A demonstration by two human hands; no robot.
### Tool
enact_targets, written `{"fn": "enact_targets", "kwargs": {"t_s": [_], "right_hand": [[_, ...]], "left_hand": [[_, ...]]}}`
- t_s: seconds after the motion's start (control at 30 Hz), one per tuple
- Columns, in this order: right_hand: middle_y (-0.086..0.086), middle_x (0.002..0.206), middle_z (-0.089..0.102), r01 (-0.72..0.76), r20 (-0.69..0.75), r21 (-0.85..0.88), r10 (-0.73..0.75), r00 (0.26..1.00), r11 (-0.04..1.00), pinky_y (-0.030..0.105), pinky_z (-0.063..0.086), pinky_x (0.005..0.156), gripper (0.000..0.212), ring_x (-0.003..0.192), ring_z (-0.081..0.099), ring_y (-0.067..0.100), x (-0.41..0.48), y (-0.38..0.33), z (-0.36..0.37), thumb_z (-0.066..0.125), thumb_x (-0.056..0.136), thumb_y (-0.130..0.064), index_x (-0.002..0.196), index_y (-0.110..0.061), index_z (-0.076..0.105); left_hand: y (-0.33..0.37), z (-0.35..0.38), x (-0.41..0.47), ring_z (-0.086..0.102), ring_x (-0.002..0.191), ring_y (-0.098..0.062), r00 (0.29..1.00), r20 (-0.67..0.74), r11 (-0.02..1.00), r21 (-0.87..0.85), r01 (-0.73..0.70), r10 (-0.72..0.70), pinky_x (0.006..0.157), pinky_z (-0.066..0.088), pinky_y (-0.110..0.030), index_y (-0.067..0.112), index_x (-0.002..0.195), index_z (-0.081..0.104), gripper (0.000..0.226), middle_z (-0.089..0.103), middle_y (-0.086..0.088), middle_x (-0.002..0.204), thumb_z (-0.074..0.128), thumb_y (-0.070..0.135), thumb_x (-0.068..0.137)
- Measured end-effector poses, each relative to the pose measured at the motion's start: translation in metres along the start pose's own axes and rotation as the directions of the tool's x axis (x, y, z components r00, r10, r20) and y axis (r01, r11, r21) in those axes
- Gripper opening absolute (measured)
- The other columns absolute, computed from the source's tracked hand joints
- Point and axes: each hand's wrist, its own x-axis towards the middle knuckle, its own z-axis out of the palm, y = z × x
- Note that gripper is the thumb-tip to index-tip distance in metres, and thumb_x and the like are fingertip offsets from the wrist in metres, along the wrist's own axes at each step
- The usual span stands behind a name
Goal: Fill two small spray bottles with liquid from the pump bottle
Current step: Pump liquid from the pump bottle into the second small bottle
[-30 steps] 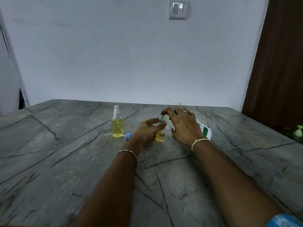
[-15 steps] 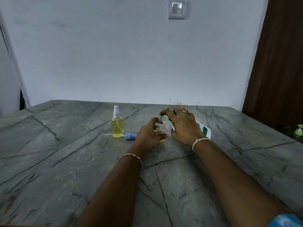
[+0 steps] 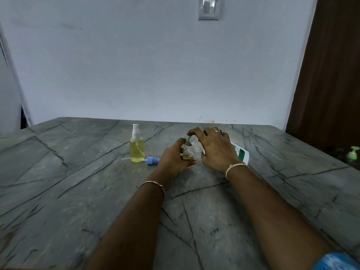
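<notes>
My left hand (image 3: 172, 159) grips a small clear spray bottle (image 3: 188, 152) standing open on the table, with a little yellow liquid at its bottom. My right hand (image 3: 214, 148) lies over the white pump bottle (image 3: 240, 153), which is tilted toward the small bottle, its green spout (image 3: 190, 137) at the small bottle's mouth. The fingers curl over the pump head. A second small spray bottle (image 3: 137, 146), nearly full of yellow liquid and capped with a white sprayer, stands to the left. A blue sprayer cap (image 3: 152, 160) with its white tube lies on the table beside it.
The grey marbled table (image 3: 78, 191) runs back to a white wall. A brown door (image 3: 331, 75) stands at the right. A green pump top (image 3: 353, 152) shows beyond the table's right edge. A light switch (image 3: 208, 7) is on the wall.
My left hand has settled lower around the small bottle. My right hand stays on the pump bottle with little movement.
</notes>
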Motion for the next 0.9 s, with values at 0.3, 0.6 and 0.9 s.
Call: {"fn": "enact_targets", "kwargs": {"t_s": [0.3, 0.6, 0.9], "right_hand": [[0.006, 0.115, 0.056, 0.018, 0.024, 0.001, -0.018, 1.000, 1.000, 0.044, 0.041, 0.095, 0.076, 0.116, 0.048, 0.028, -0.0041, 0.0042, -0.0023, 0.064, 0.080, -0.017, 0.142, -0.040, 0.025], [0.004, 0.113, 0.058, -0.004, 0.029, 0.091, 0.002, 1.000, 0.996, 0.046, 0.044, 0.094, 0.067, 0.114, 0.049, 0.028, -0.0024, 0.0016, -0.0047, 0.066, 0.078, -0.016, 0.133, -0.036, 0.033], [0.007, 0.110, 0.056, 0.023, 0.026, 0.030, -0.024, 0.999, 0.999, 0.045, 0.044, 0.092, 0.077, 0.113, 0.049, 0.030, -0.0044, 0.0041, -0.0043, 0.064, 0.079, -0.016, 0.143, -0.039, 0.028]], "left_hand": [[0.0019, -0.0001, -0.0020, 0.061, 0.104, -0.021, 1.000, -0.017, 1.000, 0.008, -0.012, 0.012, 0.092, 0.053, -0.037, 0.020, 0.123, 0.051, 0.056, 0.062, -0.006, 0.120, 0.079, 0.024, 0.075], [0.0027, 0.0004, -0.0027, 0.063, 0.103, -0.023, 1.000, -0.022, 0.999, 0.039, -0.008, 0.009, 0.091, 0.053, -0.034, 0.019, 0.128, 0.048, 0.061, 0.062, -0.009, 0.120, 0.079, 0.025, 0.076], [-0.0007, 0.0016, -0.0012, 0.064, 0.094, -0.020, 0.999, -0.042, 1.000, 0.027, -0.013, 0.014, 0.087, 0.054, -0.032, 0.022, 0.119, 0.052, 0.054, 0.063, -0.005, 0.108, 0.080, 0.027, 0.074]]}}
